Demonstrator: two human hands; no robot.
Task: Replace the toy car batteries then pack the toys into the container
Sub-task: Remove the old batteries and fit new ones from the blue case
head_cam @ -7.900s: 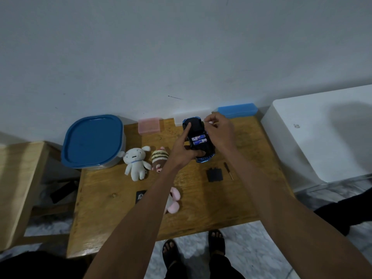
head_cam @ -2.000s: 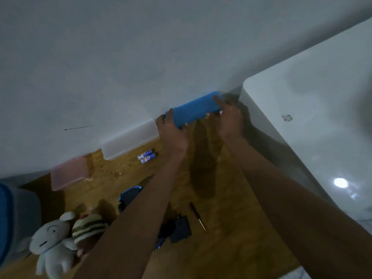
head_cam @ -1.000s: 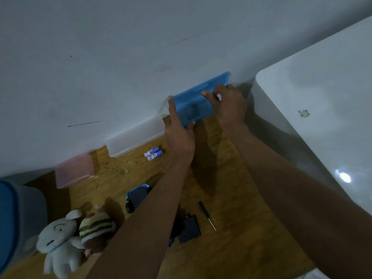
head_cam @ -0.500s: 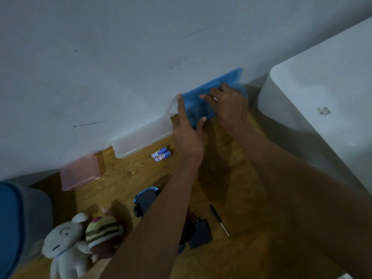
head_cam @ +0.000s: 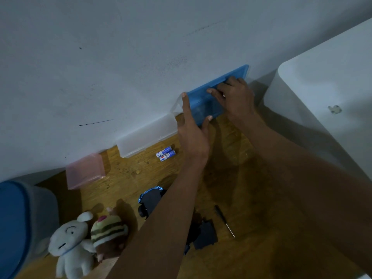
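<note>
From the head camera I am looking down at a wooden table [head_cam: 231,178] pushed against a pale wall. My left hand [head_cam: 192,135] is reaching to the blue box [head_cam: 203,103] at the back edge, its grip wide, forefinger straight along the box's left end and thumb at the near edge. My right hand [head_cam: 234,97] is lying on top of the box with fingers curled over it; something small and pale is showing between those fingers, but I cannot tell what it is. The box's lid [head_cam: 231,76] is standing tilted up against the wall. Two batteries [head_cam: 166,153] are lying side by side on the table, just in front of a clear box [head_cam: 147,135] and left of my left wrist. A pink box [head_cam: 85,173] is sitting further left by the wall. The toy car [head_cam: 150,200] is resting upside down nearer me, partly hidden under my left forearm, with a dark cover piece [head_cam: 207,234] beside it and a screwdriver [head_cam: 224,220] just to the right. A white plush [head_cam: 70,244] and a striped plush [head_cam: 108,232] are lying touching near the left. The container with the blue lid [head_cam: 14,228] is standing at the far left edge.
</note>
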